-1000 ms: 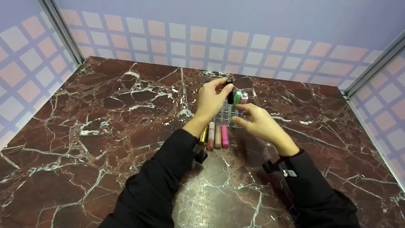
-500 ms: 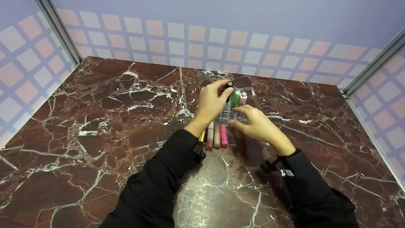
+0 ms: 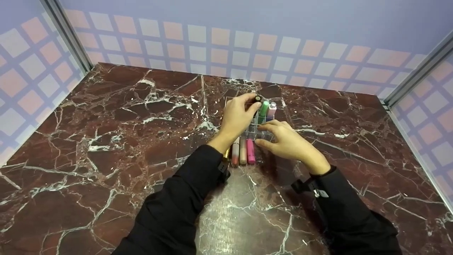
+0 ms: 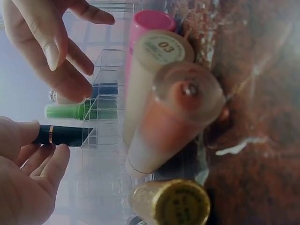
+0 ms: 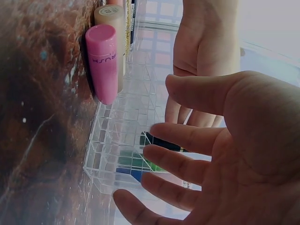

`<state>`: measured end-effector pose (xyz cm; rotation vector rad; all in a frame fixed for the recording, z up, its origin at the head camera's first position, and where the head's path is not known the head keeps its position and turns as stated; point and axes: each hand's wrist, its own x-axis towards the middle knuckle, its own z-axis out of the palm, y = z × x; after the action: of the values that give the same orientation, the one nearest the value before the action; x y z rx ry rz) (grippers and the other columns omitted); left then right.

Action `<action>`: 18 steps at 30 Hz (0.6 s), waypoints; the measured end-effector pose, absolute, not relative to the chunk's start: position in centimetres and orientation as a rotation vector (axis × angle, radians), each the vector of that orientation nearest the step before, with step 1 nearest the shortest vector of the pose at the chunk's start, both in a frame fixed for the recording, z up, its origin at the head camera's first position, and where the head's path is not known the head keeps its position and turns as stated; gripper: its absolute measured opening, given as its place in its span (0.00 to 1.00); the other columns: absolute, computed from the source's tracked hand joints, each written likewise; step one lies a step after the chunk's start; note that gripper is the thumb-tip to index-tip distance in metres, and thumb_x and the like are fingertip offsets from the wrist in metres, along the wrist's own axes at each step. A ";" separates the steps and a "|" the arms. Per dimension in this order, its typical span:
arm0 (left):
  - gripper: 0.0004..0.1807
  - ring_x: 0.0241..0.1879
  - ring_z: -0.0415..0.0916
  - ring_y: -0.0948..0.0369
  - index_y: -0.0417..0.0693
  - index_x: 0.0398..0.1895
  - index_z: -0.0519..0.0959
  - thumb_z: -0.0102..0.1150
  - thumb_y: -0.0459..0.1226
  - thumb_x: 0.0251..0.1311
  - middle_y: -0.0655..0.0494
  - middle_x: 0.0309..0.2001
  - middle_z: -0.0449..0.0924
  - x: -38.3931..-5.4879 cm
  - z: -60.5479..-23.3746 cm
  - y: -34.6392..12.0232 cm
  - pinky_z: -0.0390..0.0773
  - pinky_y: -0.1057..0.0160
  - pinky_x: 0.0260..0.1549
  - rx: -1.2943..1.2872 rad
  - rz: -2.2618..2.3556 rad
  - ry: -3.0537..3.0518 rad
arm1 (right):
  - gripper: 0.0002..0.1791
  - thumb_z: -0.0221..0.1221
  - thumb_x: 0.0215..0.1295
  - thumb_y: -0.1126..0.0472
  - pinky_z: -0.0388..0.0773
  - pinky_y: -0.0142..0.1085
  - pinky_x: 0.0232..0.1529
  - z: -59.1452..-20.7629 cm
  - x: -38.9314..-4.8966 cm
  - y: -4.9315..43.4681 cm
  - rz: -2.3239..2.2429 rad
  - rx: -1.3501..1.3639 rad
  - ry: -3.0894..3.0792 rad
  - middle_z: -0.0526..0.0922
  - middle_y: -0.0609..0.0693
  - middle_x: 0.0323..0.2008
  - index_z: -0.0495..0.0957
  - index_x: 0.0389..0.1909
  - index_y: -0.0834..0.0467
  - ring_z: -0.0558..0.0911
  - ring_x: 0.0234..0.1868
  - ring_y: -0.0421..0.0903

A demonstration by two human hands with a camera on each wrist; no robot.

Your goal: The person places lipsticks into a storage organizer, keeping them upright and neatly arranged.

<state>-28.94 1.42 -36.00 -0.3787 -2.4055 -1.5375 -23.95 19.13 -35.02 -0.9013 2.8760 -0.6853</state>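
My left hand [image 3: 236, 115] pinches a black lipstick tube [image 4: 68, 135] with a gold band between thumb and fingers. The tube's lower end is inside a compartment at the back of a clear divided organizer [image 5: 99, 180]. Beside it in the organizer stand a green tube [image 3: 263, 109] and a pale pink tube [image 3: 271, 110] with a silvery top. My right hand [image 3: 288, 140] is at the organizer's right side, fingers spread and relaxed, holding nothing. Part of the organizer is hidden behind both hands.
In front of the organizer lies a row of cosmetic tubes: a gold-capped one [image 4: 183, 204], a clear one with coral contents [image 4: 176, 117], a beige one [image 4: 161, 51] marked 03 and a bright pink one [image 5: 103, 65]. Tiled-pattern panels [image 3: 244, 40] enclose the marble-look table [image 3: 141, 106].
My left hand has lowered the black lipstick tube into the organizer, beside the green tube. My right hand has shifted slightly left and toward me.
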 end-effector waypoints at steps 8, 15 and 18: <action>0.16 0.50 0.84 0.59 0.42 0.59 0.83 0.64 0.36 0.71 0.49 0.53 0.87 -29.0 -36.2 1.5 0.81 0.68 0.53 -0.363 -1.528 -2.424 | 0.22 0.64 0.72 0.55 0.67 0.60 0.68 -35.1 -23.9 19.2 -0.687 -0.953 2.879 0.80 0.65 0.60 0.81 0.57 0.67 0.74 0.62 0.66; 0.16 0.50 0.84 0.57 0.42 0.57 0.83 0.65 0.37 0.70 0.49 0.53 0.87 -28.9 -36.3 1.6 0.81 0.65 0.54 -0.340 -1.459 -2.464 | 0.19 0.64 0.72 0.55 0.66 0.61 0.68 -35.1 -23.8 19.2 -0.668 -0.942 2.877 0.76 0.68 0.64 0.84 0.53 0.65 0.72 0.63 0.68; 0.16 0.51 0.84 0.57 0.43 0.58 0.83 0.65 0.37 0.70 0.49 0.53 0.87 -28.9 -36.3 1.6 0.80 0.65 0.55 -0.338 -1.449 -2.480 | 0.18 0.65 0.71 0.55 0.66 0.62 0.68 -35.1 -23.7 19.2 -0.667 -0.940 2.872 0.75 0.69 0.65 0.84 0.52 0.65 0.72 0.64 0.69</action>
<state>-28.87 1.59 -36.30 -0.3379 -2.4803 -1.4494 -23.73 19.18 -35.09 -0.9403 2.8724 -0.6668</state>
